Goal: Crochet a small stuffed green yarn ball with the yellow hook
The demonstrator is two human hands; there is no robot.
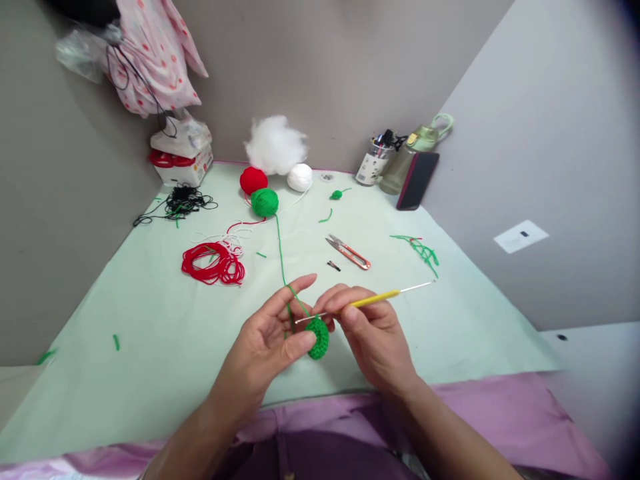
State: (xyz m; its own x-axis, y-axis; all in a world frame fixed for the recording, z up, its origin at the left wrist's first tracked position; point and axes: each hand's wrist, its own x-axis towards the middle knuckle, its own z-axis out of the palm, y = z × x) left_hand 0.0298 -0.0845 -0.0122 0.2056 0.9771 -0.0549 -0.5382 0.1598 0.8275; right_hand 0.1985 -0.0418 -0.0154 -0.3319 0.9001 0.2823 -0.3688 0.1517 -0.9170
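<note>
1. Our left hand pinches the green crochet piece between thumb and fingers, well nearer to us than the green yarn ball.
2. Our right hand is closed around the yellow handle of the crochet hook, whose metal tip meets the piece's top edge.
3. A green strand runs from that ball toward us, over our left forefinger, to the piece.
4. The red yarn ball sits just behind the green ball, and the white yarn ball lies behind it to the right.
5. The snips lie right of the ball and nearer us. The loose red yarn lies left of it and nearer us.
</note>
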